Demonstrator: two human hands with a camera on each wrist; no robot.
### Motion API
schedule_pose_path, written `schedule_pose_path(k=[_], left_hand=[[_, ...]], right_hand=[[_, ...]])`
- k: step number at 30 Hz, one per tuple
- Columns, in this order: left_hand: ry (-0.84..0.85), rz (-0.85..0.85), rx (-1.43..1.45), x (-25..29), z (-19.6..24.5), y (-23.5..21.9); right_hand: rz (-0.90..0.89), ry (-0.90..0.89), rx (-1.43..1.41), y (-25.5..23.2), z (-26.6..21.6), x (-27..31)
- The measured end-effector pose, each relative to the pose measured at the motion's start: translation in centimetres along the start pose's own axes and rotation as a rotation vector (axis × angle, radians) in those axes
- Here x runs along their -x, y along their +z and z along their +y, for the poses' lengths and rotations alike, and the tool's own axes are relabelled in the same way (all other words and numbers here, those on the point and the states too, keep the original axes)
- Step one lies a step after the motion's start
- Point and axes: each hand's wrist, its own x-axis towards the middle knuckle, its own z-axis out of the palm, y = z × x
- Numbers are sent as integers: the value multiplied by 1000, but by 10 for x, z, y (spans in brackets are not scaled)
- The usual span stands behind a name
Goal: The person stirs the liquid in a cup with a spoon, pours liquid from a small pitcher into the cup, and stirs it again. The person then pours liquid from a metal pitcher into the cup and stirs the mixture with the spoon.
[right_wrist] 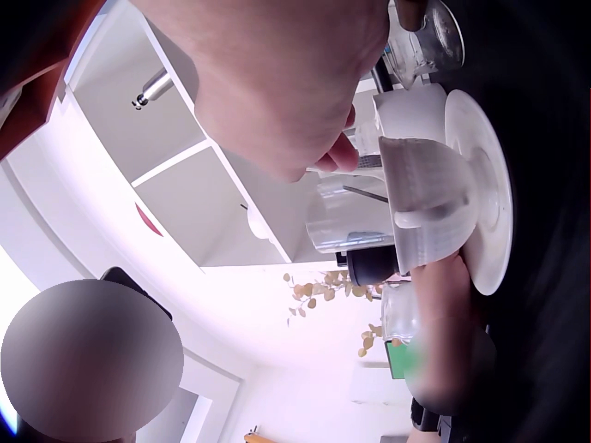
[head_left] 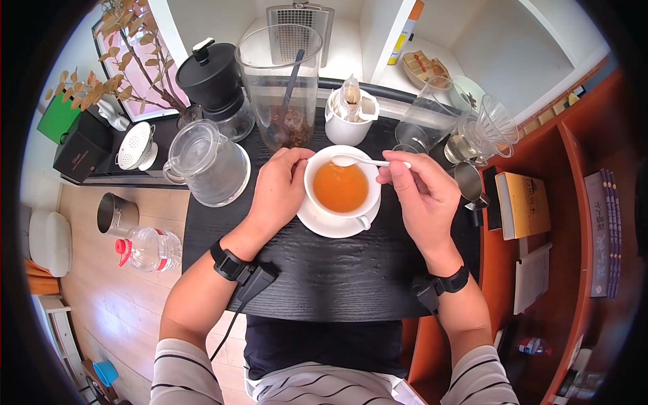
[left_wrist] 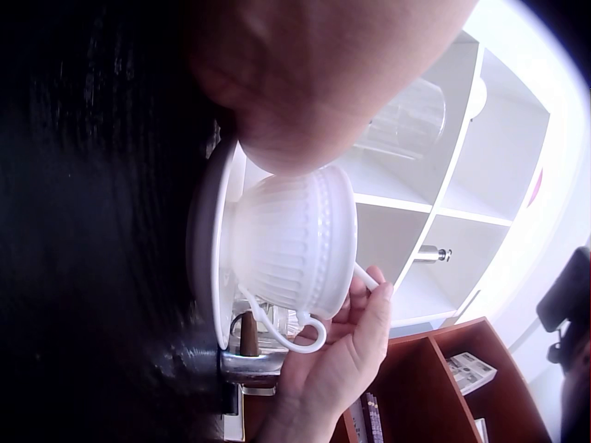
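A white cup (head_left: 314, 177) of amber liquid (head_left: 341, 189) stands on a white saucer (head_left: 324, 226) on the black table. My right hand (head_left: 428, 196) pinches the handle of a small white spoon (head_left: 364, 160) between thumb and fingers. The spoon's bowl lies over the liquid near the cup's far rim. At the cup's left side rests my left hand (head_left: 278, 192), its fingertips right at the cup's wall. In the left wrist view the ribbed outside of the cup (left_wrist: 286, 240) shows, with the right hand (left_wrist: 346, 360) beyond it.
Behind the cup stand a white mug with a drip bag (head_left: 347, 121), a tall clear container (head_left: 277, 88) and a black grinder (head_left: 212, 81). A glass pitcher (head_left: 209, 165) is left. To the right are a glass dripper (head_left: 496, 131), a metal pitcher (head_left: 467, 182) and a bookshelf (head_left: 567, 196).
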Motion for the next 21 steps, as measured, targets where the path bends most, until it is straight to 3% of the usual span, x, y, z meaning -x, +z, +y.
schedule_pose_path(k=[7,14,17,21], left_hand=[[-4,0,3,0,2,0],[1,4,1,0,4,-1],[15,34,26,0,9,0],[6,31,25,1,11,-1]], right_hand=[[49,7,106,-4,4,1],[-57,172,-11,-1,3,9],[-148,164,-89,-1,-4,6],[-150,-9,-61,0,-3,1]])
